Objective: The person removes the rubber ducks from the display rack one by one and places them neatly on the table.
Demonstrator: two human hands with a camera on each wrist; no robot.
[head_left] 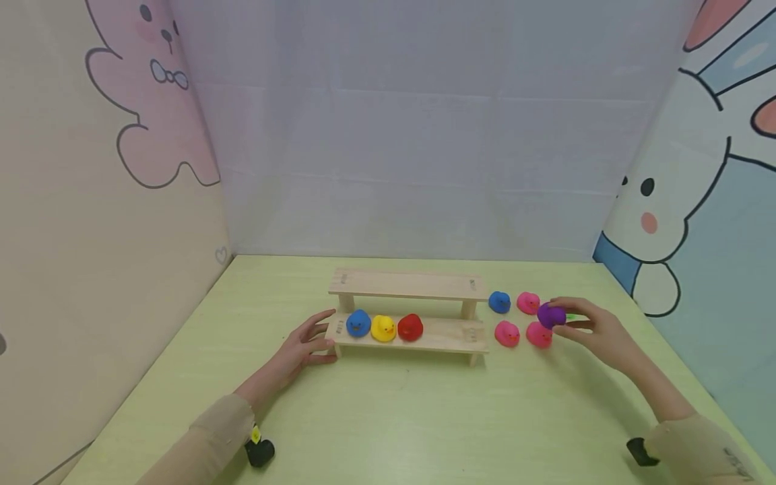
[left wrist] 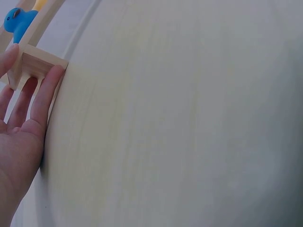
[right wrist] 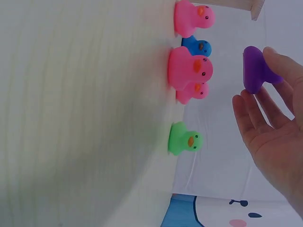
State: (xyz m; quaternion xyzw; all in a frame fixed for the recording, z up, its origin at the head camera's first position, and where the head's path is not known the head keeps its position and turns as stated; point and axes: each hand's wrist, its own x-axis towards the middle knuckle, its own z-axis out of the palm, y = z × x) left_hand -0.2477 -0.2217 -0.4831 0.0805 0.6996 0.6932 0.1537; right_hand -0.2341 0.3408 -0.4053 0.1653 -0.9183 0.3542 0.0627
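Note:
A two-step wooden stand (head_left: 407, 283) rests on the table, with a blue duck (head_left: 358, 324), a yellow duck (head_left: 383, 328) and a red duck (head_left: 410, 327) in a row on its lower step. My left hand (head_left: 306, 342) touches the left end of this stand, fingers extended along the end and leg in the left wrist view. On the right, my right hand (head_left: 597, 331) pinches a purple toy duck (right wrist: 255, 71) between thumb and fingertips. It is raised above the table, over a pink duck (head_left: 539, 335).
To the stand's right are a blue duck (head_left: 500, 302) and two more pink ducks, one at the back (head_left: 528, 302) and one in front (head_left: 506, 333). A green duck (right wrist: 183, 138) stands beyond them, mostly hidden by my right hand in the head view. Printed curtains surround the table (head_left: 400, 417).

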